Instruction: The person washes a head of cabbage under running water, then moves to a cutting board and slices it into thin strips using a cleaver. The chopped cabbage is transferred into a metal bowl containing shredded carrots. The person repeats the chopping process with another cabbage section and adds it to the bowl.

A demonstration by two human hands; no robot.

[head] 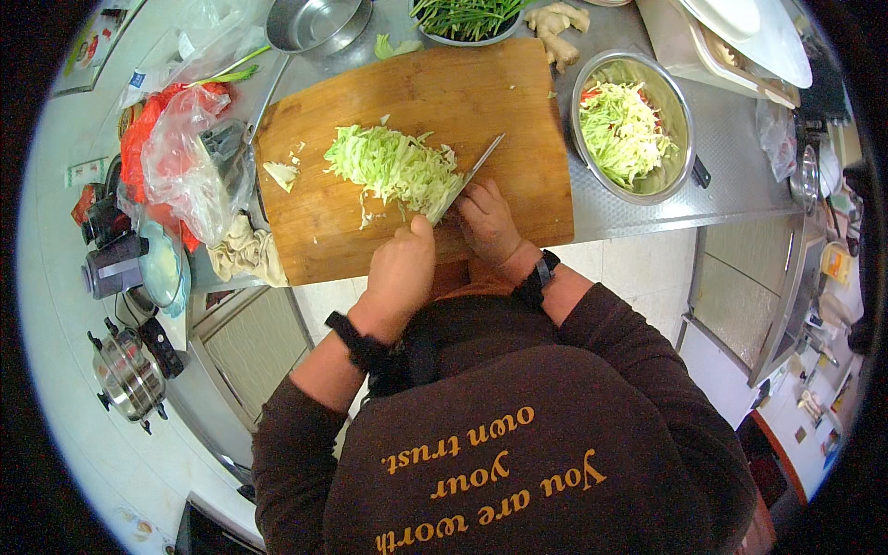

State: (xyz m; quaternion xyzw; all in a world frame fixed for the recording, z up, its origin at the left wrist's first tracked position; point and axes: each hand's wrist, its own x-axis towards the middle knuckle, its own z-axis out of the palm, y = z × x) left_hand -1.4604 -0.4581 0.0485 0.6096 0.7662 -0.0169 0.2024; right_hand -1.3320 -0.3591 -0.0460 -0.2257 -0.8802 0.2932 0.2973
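Observation:
My left hand (401, 262) grips the handle end of a kitchen knife (479, 165), its blade slanting up and right over the wooden cutting board (527, 90). Just right of the blade, my right hand (487, 218) rests low with curled fingers; whatever lies beneath them is hidden. A heap of shredded cabbage (392, 166) spreads along the blade's left side. Farther left on the board sits a small pale cabbage piece (280, 175) among scraps. To the right of the board, a steel bowl (683, 132) holds more shredded cabbage (617, 132) with red strips showing underneath.
Ginger root (557, 31) and a bowl of green stalks (468, 17) stand behind the board. A steel pan (319, 24) is at back left. Plastic bags (187, 152) and a crumpled cloth (244, 250) flank the left edge. A black handle (701, 172) protrudes beside the bowl.

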